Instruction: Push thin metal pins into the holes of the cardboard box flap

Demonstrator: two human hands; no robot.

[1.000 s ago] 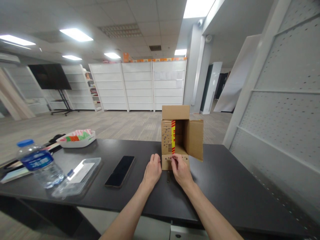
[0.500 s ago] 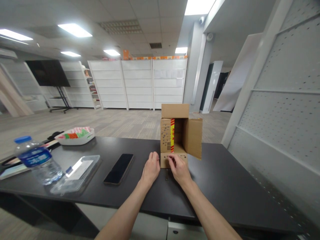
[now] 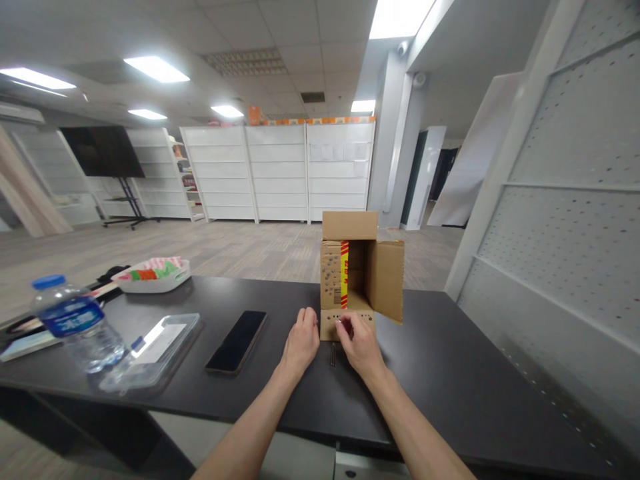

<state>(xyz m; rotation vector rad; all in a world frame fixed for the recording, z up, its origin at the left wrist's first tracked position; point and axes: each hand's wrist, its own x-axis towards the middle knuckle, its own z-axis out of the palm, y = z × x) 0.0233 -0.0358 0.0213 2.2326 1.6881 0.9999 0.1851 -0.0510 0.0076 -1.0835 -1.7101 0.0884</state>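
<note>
An open cardboard box stands on its side on the dark table, its mouth facing me. Its bottom flap lies towards me and has a row of small holes. My right hand is over this flap, thumb and forefinger pinched; whatever is between them is too small to name. Curled at the flap's left edge is my left hand, its fingers closed and their tips hidden. A few thin screws lie on the table between my hands, just in front of the flap.
Left of my hands lies a black phone. Farther left are a clear plastic case, a water bottle with a blue cap and a white basket with colourful packets. A perforated panel rises beyond the table's right side.
The whole view has tipped slightly, so things sit a little lower. My right fingers have shifted a touch over the flap, uncovering more of the holes. My left hand stays in place.
</note>
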